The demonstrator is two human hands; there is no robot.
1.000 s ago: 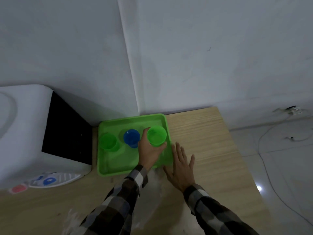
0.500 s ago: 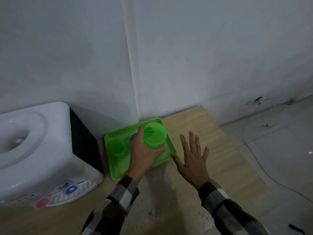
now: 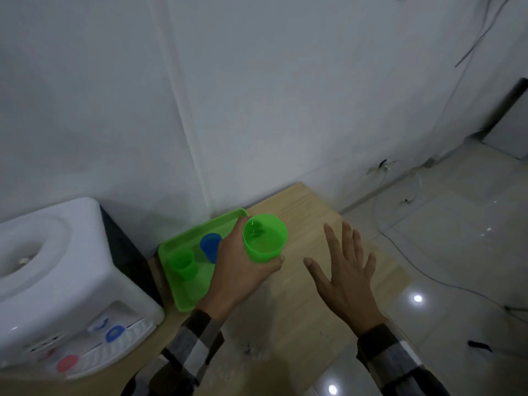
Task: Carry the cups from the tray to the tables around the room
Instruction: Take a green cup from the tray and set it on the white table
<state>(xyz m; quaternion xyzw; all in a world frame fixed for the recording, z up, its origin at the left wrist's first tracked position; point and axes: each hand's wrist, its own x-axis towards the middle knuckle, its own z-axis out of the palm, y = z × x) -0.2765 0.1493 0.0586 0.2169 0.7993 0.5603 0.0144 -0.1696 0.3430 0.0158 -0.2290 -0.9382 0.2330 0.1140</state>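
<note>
Lifted off tray [image 3: 183, 298]: green cup [image 3: 264, 238] (liquid inside), left grip [image 3: 243, 272].

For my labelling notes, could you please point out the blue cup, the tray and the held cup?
blue cup [image 3: 210, 244]: head view, rim.
tray [image 3: 191, 292]: head view, bare floor.
held green cup [image 3: 264, 248]: head view, outer wall.

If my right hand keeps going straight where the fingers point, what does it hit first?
Probably nothing on the table: the right hand points past its bare far edge toward the wall, though its height above the table is unclear.

The left hand [image 3: 240, 270] grips a green cup [image 3: 264, 238]; right of it the right hand [image 3: 344, 277] hovers flat, fingers spread.
</note>
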